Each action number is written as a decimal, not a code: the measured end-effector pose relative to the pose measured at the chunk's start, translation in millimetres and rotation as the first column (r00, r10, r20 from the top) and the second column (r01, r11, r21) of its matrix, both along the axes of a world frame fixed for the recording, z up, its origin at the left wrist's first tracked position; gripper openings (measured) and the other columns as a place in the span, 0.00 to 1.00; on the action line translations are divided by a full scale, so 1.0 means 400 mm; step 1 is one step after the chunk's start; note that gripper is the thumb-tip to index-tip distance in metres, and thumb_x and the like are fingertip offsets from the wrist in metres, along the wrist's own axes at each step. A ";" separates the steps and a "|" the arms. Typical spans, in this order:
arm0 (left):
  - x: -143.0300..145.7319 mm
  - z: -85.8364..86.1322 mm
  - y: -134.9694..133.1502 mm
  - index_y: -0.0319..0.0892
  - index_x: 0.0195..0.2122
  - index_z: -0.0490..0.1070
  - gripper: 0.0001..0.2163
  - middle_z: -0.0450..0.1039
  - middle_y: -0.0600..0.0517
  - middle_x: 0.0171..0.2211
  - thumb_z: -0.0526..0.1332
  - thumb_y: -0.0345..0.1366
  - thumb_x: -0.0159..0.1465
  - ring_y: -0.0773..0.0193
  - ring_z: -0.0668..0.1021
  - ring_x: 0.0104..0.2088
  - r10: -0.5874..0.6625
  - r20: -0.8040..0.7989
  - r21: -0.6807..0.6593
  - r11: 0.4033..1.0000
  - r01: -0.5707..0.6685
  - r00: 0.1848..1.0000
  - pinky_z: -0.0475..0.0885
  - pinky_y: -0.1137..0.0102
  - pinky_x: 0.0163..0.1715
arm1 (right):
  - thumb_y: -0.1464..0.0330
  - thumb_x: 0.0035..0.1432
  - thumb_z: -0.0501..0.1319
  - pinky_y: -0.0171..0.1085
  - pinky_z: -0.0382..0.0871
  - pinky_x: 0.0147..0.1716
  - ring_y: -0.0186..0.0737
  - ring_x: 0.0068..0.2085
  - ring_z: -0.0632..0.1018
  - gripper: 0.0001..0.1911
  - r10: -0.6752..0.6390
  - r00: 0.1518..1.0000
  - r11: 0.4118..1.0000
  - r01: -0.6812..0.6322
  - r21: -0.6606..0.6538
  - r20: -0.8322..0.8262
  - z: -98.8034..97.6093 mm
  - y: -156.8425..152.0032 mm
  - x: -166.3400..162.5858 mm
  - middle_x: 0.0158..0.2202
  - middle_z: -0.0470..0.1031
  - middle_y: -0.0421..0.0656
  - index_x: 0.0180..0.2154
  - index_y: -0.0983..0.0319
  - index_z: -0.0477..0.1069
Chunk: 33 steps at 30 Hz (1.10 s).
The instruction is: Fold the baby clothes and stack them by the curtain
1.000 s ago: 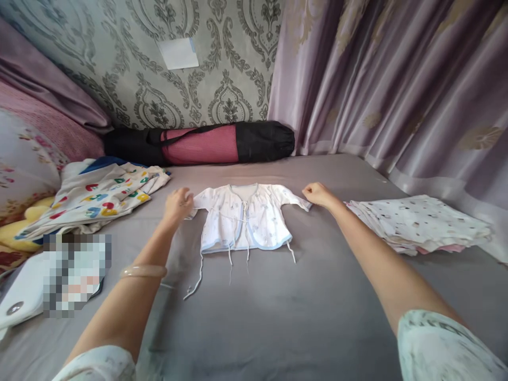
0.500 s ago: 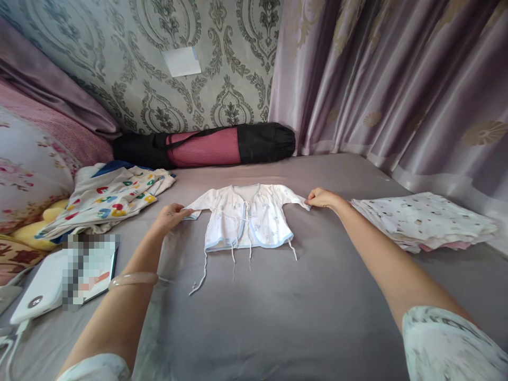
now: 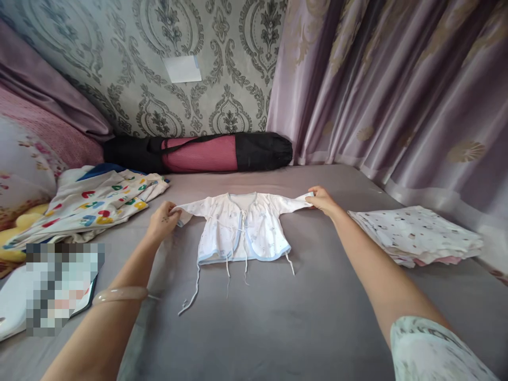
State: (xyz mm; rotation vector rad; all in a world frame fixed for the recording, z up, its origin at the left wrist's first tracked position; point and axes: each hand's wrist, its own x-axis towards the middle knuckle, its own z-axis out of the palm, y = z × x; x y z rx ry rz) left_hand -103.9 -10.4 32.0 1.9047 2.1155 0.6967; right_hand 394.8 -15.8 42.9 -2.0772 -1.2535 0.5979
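Observation:
A small white baby shirt [image 3: 262,225] with light blue trim and several tie strings lies spread on the grey bed sheet [image 3: 254,328]. Its front is tied near the neck, and the strings trail below the hem. My left hand [image 3: 163,217] pinches the end of the left sleeve, whose cuff hangs down a little. At the other side my right hand [image 3: 322,200] grips the right sleeve's cuff between thumb and fingers. Both sleeves are pulled out sideways, somewhat raised toward the hands.
Folded printed cloths [image 3: 416,233] lie in a stack at the right. On the left are clothes with a colourful print [image 3: 99,203], a floral pillow [image 3: 24,159] and a partly blurred flat device [image 3: 59,296]. A black and pink rolled bag [image 3: 202,153] lies along the wall.
My hands have moved slightly apart, stretching the sleeves straighter and lifting them outward. The right cuff now sits higher in my right hand. The view has shifted a little.

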 end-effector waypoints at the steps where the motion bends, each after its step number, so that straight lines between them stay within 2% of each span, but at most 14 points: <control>1: 0.002 0.003 0.000 0.43 0.38 0.68 0.12 0.74 0.50 0.31 0.53 0.41 0.57 0.57 0.76 0.34 -0.009 -0.017 0.034 0.999 0.010 1.000 0.66 0.69 0.31 | 0.76 0.50 0.60 0.37 0.73 0.38 0.39 0.37 0.77 0.21 0.040 0.993 0.998 -0.045 0.035 0.115 -0.006 0.001 0.007 0.38 0.74 0.45 0.49 0.65 0.66; 3: 0.000 0.006 -0.002 0.44 0.40 0.67 0.11 0.74 0.49 0.33 0.51 0.37 0.58 0.57 0.76 0.35 -0.047 -0.082 0.096 0.994 0.055 0.995 0.67 0.68 0.34 | 0.74 0.54 0.58 0.40 0.69 0.48 0.44 0.47 0.75 0.21 0.123 0.934 0.986 -0.152 0.062 0.335 -0.018 -0.003 0.020 0.46 0.73 0.50 0.52 0.65 0.65; 5: -0.007 0.004 -0.007 0.45 0.42 0.66 0.13 0.74 0.49 0.36 0.49 0.33 0.58 0.56 0.76 0.37 -0.101 -0.170 0.131 0.984 0.124 0.980 0.67 0.68 0.36 | 0.74 0.58 0.54 0.42 0.65 0.52 0.47 0.53 0.72 0.22 0.195 0.861 0.973 -0.231 0.018 0.470 -0.027 -0.015 0.023 0.53 0.70 0.53 0.55 0.64 0.64; 8: -0.019 -0.004 -0.020 0.45 0.46 0.65 0.17 0.73 0.47 0.42 0.48 0.29 0.57 0.55 0.75 0.44 -0.163 -0.287 0.125 0.971 0.205 0.944 0.67 0.67 0.41 | 0.77 0.61 0.48 0.47 0.62 0.53 0.52 0.55 0.70 0.23 0.199 0.772 0.979 -0.181 -0.091 0.604 -0.031 -0.040 -0.005 0.55 0.68 0.57 0.57 0.65 0.63; 10: -0.024 -0.008 -0.028 0.46 0.47 0.65 0.19 0.72 0.47 0.45 0.48 0.27 0.56 0.54 0.73 0.48 -0.213 -0.331 0.078 0.965 0.251 0.919 0.67 0.66 0.44 | 0.78 0.60 0.45 0.51 0.59 0.54 0.56 0.57 0.68 0.25 0.168 0.715 0.986 -0.132 -0.105 0.678 -0.028 -0.049 -0.045 0.55 0.67 0.62 0.57 0.68 0.63; 11: -0.026 -0.010 -0.031 0.46 0.47 0.65 0.20 0.72 0.47 0.46 0.48 0.27 0.55 0.54 0.73 0.48 -0.234 -0.349 0.052 0.962 0.268 0.907 0.67 0.65 0.45 | 0.78 0.60 0.44 0.52 0.56 0.56 0.56 0.59 0.65 0.25 0.181 0.692 0.982 -0.160 -0.095 0.699 -0.027 -0.050 -0.069 0.57 0.65 0.62 0.58 0.69 0.63; 13: -0.029 -0.014 -0.035 0.45 0.48 0.66 0.21 0.72 0.46 0.46 0.48 0.26 0.54 0.53 0.73 0.48 -0.266 -0.378 0.011 0.956 0.292 0.886 0.66 0.63 0.47 | 0.76 0.62 0.43 0.51 0.50 0.60 0.52 0.64 0.59 0.26 0.295 0.658 0.941 -0.327 -0.090 0.693 -0.027 -0.043 -0.120 0.62 0.60 0.58 0.61 0.68 0.59; 16: -0.034 -0.026 -0.037 0.43 0.49 0.66 0.21 0.73 0.45 0.46 0.47 0.26 0.55 0.53 0.73 0.48 -0.291 -0.403 -0.004 0.949 0.317 0.868 0.67 0.62 0.47 | 0.66 0.67 0.40 0.49 0.42 0.64 0.45 0.68 0.50 0.27 0.523 0.614 0.821 -0.550 -0.154 0.592 -0.040 -0.021 -0.188 0.68 0.51 0.48 0.65 0.64 0.52; 19: -0.042 -0.040 -0.042 0.42 0.51 0.65 0.22 0.72 0.43 0.48 0.46 0.27 0.56 0.52 0.74 0.48 -0.340 -0.373 -0.002 0.931 0.365 0.863 0.67 0.62 0.48 | 0.58 0.67 0.36 0.53 0.37 0.65 0.46 0.68 0.45 0.31 0.606 0.624 0.782 -0.579 -0.229 0.493 -0.061 -0.007 -0.224 0.69 0.44 0.45 0.67 0.64 0.46; 25: -0.051 -0.037 -0.060 0.42 0.56 0.63 0.28 0.71 0.47 0.53 0.49 0.29 0.51 0.55 0.75 0.50 -0.374 -0.134 -0.069 0.927 0.368 0.918 0.67 0.65 0.51 | 0.57 0.67 0.35 0.57 0.36 0.64 0.46 0.69 0.43 0.32 0.622 0.614 0.779 -0.552 -0.298 0.487 -0.092 -0.002 -0.218 0.70 0.41 0.42 0.68 0.62 0.43; 28: -0.056 -0.023 -0.057 0.41 0.51 0.67 0.26 0.73 0.49 0.51 0.48 0.28 0.50 0.59 0.74 0.51 -0.303 0.042 -0.037 0.952 0.305 0.952 0.66 0.68 0.52 | 0.58 0.67 0.37 0.59 0.39 0.63 0.48 0.69 0.45 0.31 0.634 0.610 0.771 -0.546 -0.329 0.474 -0.085 0.012 -0.209 0.70 0.42 0.44 0.68 0.61 0.45; 29: -0.059 -0.018 -0.053 0.41 0.50 0.68 0.25 0.74 0.48 0.50 0.48 0.28 0.50 0.60 0.74 0.51 -0.234 0.089 -0.019 0.971 0.237 0.968 0.66 0.69 0.52 | 0.58 0.67 0.38 0.59 0.40 0.63 0.49 0.68 0.46 0.31 0.639 0.614 0.768 -0.542 -0.342 0.463 -0.077 0.020 -0.209 0.69 0.43 0.45 0.67 0.60 0.47; 31: -0.067 -0.009 -0.038 0.39 0.47 0.70 0.21 0.75 0.46 0.47 0.48 0.29 0.54 0.59 0.76 0.49 -0.022 0.112 -0.011 1.000 0.024 0.993 0.67 0.68 0.50 | 0.58 0.67 0.38 0.60 0.44 0.62 0.50 0.67 0.51 0.29 0.622 0.629 0.783 -0.522 -0.339 0.467 -0.054 0.037 -0.221 0.68 0.49 0.46 0.65 0.59 0.53; 33: -0.073 0.000 -0.022 0.37 0.43 0.72 0.17 0.76 0.42 0.45 0.49 0.34 0.59 0.55 0.76 0.46 0.152 0.051 -0.070 0.986 -0.148 0.987 0.68 0.66 0.47 | 0.61 0.67 0.39 0.58 0.47 0.61 0.50 0.66 0.56 0.27 0.579 0.634 0.811 -0.515 -0.280 0.513 -0.024 0.052 -0.251 0.66 0.55 0.49 0.62 0.61 0.59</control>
